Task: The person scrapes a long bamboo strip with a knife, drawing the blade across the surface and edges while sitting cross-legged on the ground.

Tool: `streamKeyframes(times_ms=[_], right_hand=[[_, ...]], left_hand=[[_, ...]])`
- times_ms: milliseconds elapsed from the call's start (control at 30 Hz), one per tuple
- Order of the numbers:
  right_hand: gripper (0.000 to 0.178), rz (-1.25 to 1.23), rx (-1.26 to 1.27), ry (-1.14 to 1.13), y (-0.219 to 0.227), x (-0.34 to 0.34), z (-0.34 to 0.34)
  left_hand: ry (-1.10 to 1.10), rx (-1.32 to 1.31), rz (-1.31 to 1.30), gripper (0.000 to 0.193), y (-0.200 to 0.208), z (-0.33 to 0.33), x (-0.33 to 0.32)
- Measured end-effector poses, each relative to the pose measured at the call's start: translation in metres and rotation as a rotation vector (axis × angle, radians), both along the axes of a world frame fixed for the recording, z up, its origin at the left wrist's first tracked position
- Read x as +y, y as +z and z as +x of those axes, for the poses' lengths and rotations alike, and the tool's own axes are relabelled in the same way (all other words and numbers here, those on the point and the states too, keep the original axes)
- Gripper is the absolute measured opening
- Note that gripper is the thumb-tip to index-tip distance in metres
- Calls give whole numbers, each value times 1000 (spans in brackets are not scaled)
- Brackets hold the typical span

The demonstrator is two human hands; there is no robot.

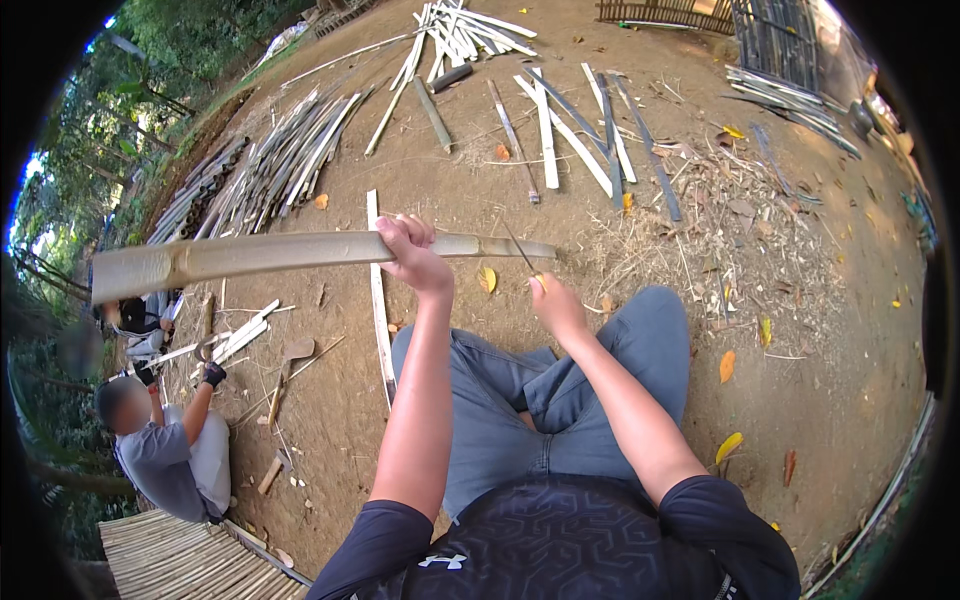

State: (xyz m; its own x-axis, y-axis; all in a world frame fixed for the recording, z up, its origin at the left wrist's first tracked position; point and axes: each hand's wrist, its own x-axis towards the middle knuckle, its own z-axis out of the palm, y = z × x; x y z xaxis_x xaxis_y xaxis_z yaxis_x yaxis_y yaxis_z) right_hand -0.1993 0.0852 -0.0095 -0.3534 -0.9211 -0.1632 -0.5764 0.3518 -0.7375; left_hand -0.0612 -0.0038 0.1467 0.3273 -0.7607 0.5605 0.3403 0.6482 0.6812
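Note:
A long split bamboo slat (270,255) stretches across in front of me, its broad end far to the left and its narrow end at the right. My left hand (416,262) is wrapped round its middle, knuckles up. In my right hand (558,308) is a knife (520,247) with a thin dark blade, its handle mostly hidden by my fingers. The blade points up and left, close to the slat's narrow end; whether it touches the bamboo I cannot tell. Below the slat, a pale strip (378,320) lies on the ground beside my left knee.
A co-worker (175,440) in gloves crouches at the left, near a hatchet (272,472) and a wooden-handled tool (290,365). Piles of bamboo strips (285,150) and pale slats (465,35) lie ahead. Shavings (740,215) cover the dirt at the right; a bamboo-slat surface (190,560) stands lower left.

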Motion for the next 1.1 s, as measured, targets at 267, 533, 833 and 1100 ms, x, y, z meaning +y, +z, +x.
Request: streamKeyframes(times_ms=[267, 533, 833, 1100], right_hand=[[33, -59, 190, 130, 19, -31, 21], [37, 12, 261, 305, 40, -33, 61], [38, 71, 309, 389, 36, -50, 70], [36, -69, 376, 357, 35, -52, 91]], left_hand=[[150, 157, 228, 44, -17, 34, -2], [235, 265, 361, 42, -42, 91, -32], [286, 311, 385, 46, -53, 104, -45], [314, 357, 448, 45, -55, 115, -49]])
